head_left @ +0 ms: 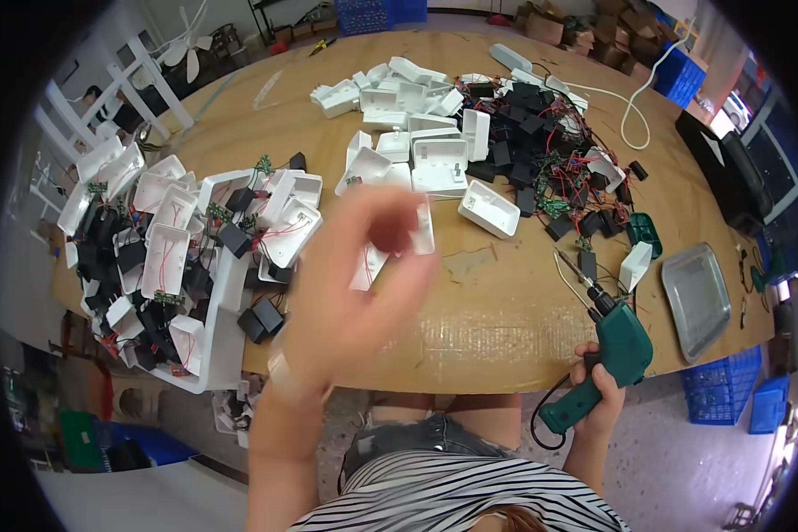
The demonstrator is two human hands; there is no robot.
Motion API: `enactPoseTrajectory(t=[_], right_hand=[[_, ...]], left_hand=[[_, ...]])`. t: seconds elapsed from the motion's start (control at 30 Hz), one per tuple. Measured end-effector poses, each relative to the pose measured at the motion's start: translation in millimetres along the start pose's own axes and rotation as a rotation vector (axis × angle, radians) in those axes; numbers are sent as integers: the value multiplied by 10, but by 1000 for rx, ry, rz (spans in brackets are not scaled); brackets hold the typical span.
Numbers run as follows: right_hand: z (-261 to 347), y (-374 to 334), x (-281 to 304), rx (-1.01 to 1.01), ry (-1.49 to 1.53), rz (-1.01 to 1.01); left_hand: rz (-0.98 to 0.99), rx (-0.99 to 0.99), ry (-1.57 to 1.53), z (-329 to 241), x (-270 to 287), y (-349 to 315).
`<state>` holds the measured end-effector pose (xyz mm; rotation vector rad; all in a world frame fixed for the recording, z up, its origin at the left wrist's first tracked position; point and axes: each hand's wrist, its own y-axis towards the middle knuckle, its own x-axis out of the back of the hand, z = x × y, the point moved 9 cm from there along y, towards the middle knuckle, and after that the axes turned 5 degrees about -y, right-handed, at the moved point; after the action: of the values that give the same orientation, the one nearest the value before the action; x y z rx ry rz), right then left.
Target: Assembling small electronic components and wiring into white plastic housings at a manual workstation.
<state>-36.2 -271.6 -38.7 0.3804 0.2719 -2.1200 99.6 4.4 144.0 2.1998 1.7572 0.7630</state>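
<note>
My right hand (601,395) grips the handle of a green soldering gun (625,341), whose tip and thin curved tube point away from me over the table's near right side. Over the middle of the table, my left hand (341,293) is smeared by motion, with thumb and fingers curved toward each other. White plastic (368,266) shows beside those fingers; whether it is held or lies beneath cannot be made out. Just beyond the left hand is a pile of white plastic housings (439,164). One separate open white housing (489,210) lies to its right.
On the left, a white bin (226,310) overflows with housings, black boxes, wires and green circuit boards. Black wired boxes (528,124) are heaped at the far right of the brown table (470,328). A metal tray (696,301) sits by the right edge; a white cable (634,111) curves behind.
</note>
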Motion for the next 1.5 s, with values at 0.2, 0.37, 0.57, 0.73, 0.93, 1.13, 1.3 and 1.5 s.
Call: enactPoseTrajectory(t=[0.2, 0.37, 0.57, 0.73, 0.93, 1.13, 1.3, 1.5], right_hand=[[-15, 47, -25, 7, 35, 94], [10, 80, 25, 14, 6, 88], [40, 115, 32, 37, 47, 88], [136, 123, 8, 106, 63, 54], [875, 35, 701, 463, -154, -183], [1607, -238, 1305, 797, -307, -522], [1395, -122, 1145, 716, -145, -363], [1279, -60, 950, 666, -192, -299]], left_hand=[[99, -12, 1284, 1441, -542, 305], [167, 79, 948, 1521, -791, 148], [327, 60, 461, 1281, -886, -380], [403, 47, 710, 1020, -949, -339], [431, -215, 537, 725, -1437, 164], [553, -412, 449, 738, -2392, 456], [771, -526, 394, 712, -3205, 234], [829, -419, 564, 800, -3275, 18]])
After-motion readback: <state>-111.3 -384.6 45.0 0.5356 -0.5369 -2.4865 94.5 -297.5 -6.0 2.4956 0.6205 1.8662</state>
